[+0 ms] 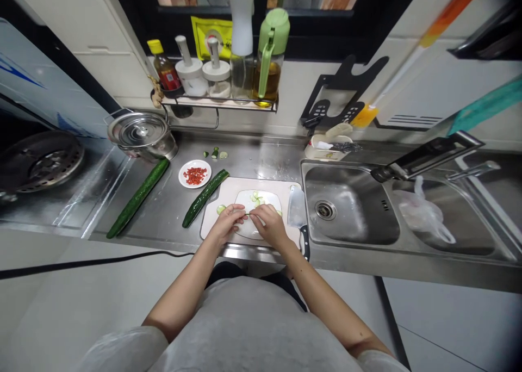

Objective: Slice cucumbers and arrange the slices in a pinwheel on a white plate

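Observation:
Over a white square plate (241, 197), my left hand (228, 221) and my right hand (269, 225) meet with fingertips pinched. Between them is a thin cucumber slice (247, 215), seen nearly edge-on and partly covered by fingers. Several pale green cucumber slices (256, 198) lie on the plate. The plate rests on a light cutting board (211, 222), where another cucumber piece (221, 209) sits by my left hand. A kitchen knife (296, 206) with a black handle lies at the board's right side. One dark green cucumber (205, 199) leans against the board's left edge.
A second cucumber (138, 198) lies farther left, near a lidded steel pot (141, 132). Chopped red pieces fill a small white plate (182, 175). Cucumber ends (215, 153) lie behind. Right of the board is a sink (350, 209); bottles and jars stand on a shelf (224, 104).

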